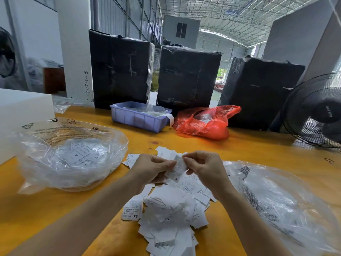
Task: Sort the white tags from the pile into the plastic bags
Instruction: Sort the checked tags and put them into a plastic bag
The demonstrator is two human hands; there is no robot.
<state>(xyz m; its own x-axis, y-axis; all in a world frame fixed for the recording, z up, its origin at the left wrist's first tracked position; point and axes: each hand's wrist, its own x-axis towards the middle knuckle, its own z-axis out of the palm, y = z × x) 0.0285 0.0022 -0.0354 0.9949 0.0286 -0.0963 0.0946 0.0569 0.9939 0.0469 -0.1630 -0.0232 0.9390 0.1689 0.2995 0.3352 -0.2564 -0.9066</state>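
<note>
**A:** What have I got in the fingers?

**B:** My left hand (154, 168) and right hand (204, 168) both pinch one tag (178, 168), thumb and forefinger closed on its top edge from either side. It hangs above the far end of the pile (171, 215), and I can read an "S" near its lower end.

**A:** And outward from there?

**B:** The pile runs from under my hands toward the near edge of the desk (258, 150). A few tags show "XS", one an "S". The left bag (72, 156) lies open toward the left edge with tags already in it; the right bag (287, 206) lies near the right edge.

**A:** What could go wrong?

**B:** I think my left hand may hold more tags under its palm, so two stuck together could go in as one. A misread size would put this tag in the wrong bag. The fan (317, 111) at the far right corner could scatter loose tags if it is running, though I can't tell whether it is.

**A:** What can't you make out?

**B:** The small print on the tags is blurred. I can't see which size each bag takes, or what the right bag holds through its glare. The pile's near end and the right bag are cut off at the frame edge. The bin (140, 116) and red bag (206, 122) at the far edge hide their contents.
</note>
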